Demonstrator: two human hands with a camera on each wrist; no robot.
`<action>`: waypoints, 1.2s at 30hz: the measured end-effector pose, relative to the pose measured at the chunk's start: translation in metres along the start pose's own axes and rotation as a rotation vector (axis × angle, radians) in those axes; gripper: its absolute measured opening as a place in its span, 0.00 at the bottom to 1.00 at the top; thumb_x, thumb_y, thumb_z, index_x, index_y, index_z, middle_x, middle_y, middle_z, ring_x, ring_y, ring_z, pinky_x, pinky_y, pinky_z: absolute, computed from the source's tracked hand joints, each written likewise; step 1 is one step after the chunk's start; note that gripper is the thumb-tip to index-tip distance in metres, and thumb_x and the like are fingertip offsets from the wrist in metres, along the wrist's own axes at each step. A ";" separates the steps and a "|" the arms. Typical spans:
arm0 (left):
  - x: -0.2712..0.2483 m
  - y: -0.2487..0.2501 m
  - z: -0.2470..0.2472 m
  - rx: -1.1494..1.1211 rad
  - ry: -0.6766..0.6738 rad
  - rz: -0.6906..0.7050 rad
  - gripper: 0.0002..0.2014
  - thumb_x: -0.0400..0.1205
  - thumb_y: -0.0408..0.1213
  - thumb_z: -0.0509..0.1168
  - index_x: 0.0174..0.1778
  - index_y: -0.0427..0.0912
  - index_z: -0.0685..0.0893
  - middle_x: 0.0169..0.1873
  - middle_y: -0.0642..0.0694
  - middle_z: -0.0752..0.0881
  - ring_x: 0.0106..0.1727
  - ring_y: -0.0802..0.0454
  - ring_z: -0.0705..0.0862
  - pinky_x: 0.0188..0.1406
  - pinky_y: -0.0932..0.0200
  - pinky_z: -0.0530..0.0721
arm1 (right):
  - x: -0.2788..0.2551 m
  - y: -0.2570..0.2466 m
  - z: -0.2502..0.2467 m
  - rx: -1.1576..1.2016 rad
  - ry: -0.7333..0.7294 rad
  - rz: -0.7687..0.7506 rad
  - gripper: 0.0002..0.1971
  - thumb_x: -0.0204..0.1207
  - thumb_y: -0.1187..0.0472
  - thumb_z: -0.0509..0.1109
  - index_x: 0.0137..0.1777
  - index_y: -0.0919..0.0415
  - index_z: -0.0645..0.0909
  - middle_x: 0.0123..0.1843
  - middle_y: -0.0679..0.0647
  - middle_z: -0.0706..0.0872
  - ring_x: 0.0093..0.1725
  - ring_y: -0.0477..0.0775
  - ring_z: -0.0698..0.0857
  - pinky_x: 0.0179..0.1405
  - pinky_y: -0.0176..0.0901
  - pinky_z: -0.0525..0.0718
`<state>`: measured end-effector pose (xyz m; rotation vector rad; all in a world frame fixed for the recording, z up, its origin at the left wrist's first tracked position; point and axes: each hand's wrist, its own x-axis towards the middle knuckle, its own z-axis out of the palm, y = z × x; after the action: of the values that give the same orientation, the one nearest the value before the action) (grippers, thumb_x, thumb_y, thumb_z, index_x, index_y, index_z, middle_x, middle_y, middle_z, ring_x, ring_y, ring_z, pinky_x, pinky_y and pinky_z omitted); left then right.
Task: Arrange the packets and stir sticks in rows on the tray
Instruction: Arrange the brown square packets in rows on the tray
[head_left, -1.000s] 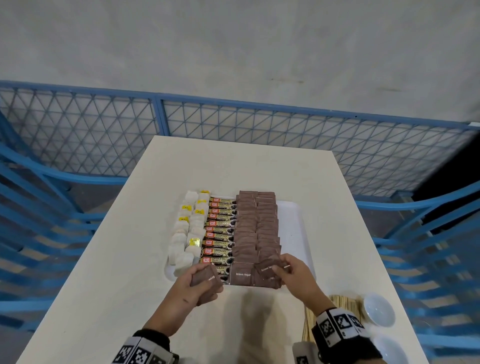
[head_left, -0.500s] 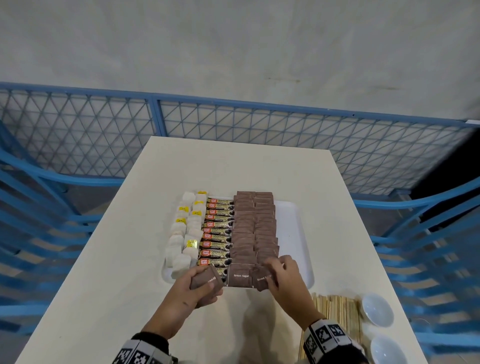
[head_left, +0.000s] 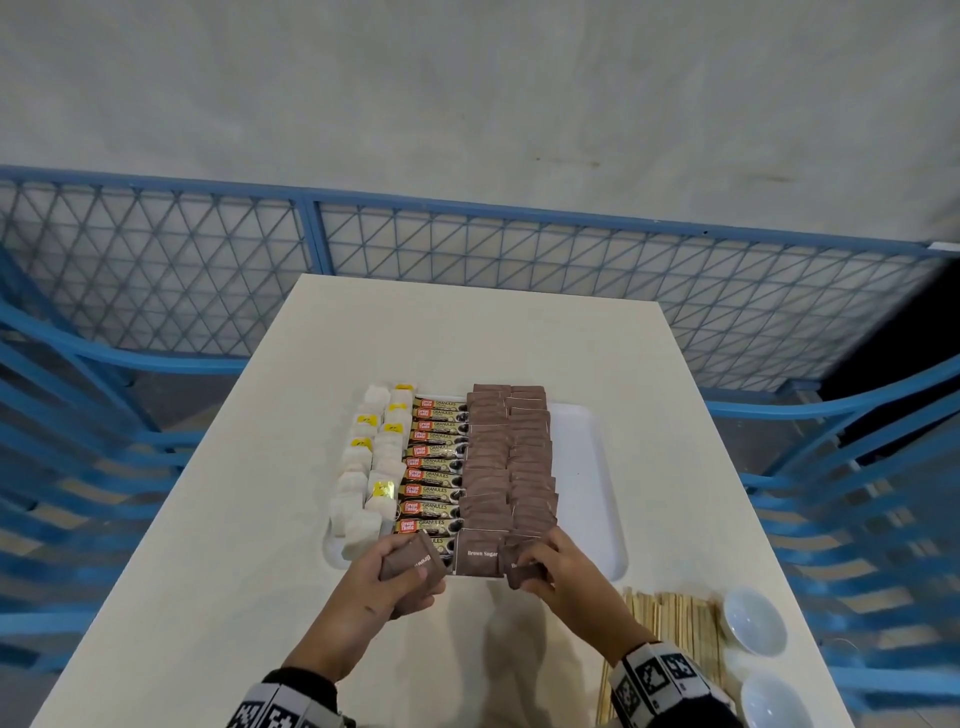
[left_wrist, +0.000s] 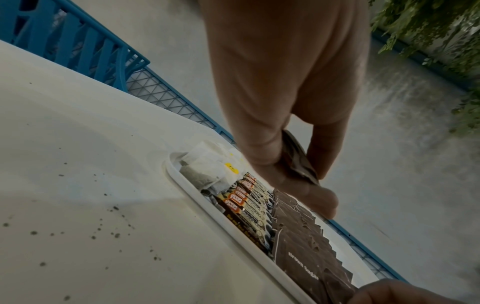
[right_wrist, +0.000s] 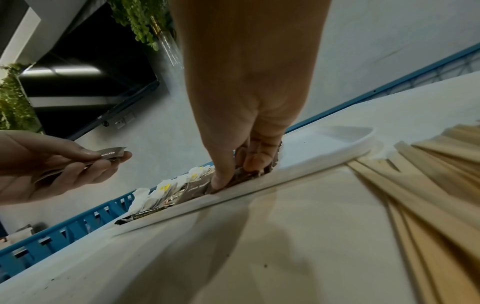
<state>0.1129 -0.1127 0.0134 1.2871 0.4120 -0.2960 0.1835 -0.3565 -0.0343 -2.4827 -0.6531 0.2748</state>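
A white tray (head_left: 587, 467) on the table holds rows of white tea bags (head_left: 371, 467), coffee stick packets (head_left: 434, 462) and brown sugar packets (head_left: 509, 457). My left hand (head_left: 395, 571) grips a small stack of brown sugar packets (head_left: 413, 564) just in front of the tray's near left edge. My right hand (head_left: 540, 561) pinches a brown sugar packet (head_left: 519, 569) at the near end of the right brown row, thumb (right_wrist: 221, 181) pressing it down inside the tray rim (right_wrist: 259, 185). Wooden stir sticks (head_left: 675, 629) lie on the table at the near right.
Two small white bowls (head_left: 753, 621) sit at the near right beside the stir sticks. The tray's right strip is bare. Blue railing (head_left: 467, 244) and blue chairs (head_left: 857, 493) surround the table. Dark specks dot the table in the left wrist view.
My right hand has drawn left and nearer, bringing its packet down to the near end of the right brown row. The left hand stays with its stack.
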 end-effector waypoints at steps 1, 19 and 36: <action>0.000 0.000 0.000 0.002 0.001 0.000 0.17 0.79 0.26 0.66 0.64 0.36 0.78 0.55 0.33 0.86 0.49 0.39 0.90 0.41 0.56 0.88 | 0.000 0.000 0.000 -0.007 -0.003 0.003 0.10 0.76 0.58 0.69 0.56 0.58 0.81 0.57 0.50 0.76 0.48 0.44 0.74 0.48 0.23 0.70; -0.002 0.005 0.007 -0.038 -0.040 -0.006 0.15 0.78 0.25 0.65 0.60 0.41 0.80 0.53 0.34 0.88 0.48 0.39 0.90 0.44 0.55 0.88 | 0.008 0.006 -0.006 0.018 0.006 0.035 0.07 0.76 0.60 0.68 0.51 0.60 0.83 0.47 0.43 0.73 0.42 0.39 0.73 0.42 0.22 0.70; -0.003 0.008 0.012 0.057 -0.079 0.008 0.20 0.74 0.22 0.70 0.61 0.36 0.78 0.50 0.36 0.89 0.43 0.38 0.90 0.38 0.58 0.87 | 0.014 -0.056 -0.019 0.300 0.081 0.048 0.09 0.78 0.51 0.67 0.47 0.55 0.84 0.40 0.47 0.83 0.39 0.41 0.79 0.40 0.28 0.75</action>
<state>0.1156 -0.1226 0.0244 1.3280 0.3332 -0.3526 0.1795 -0.3178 0.0121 -2.2109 -0.4802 0.2679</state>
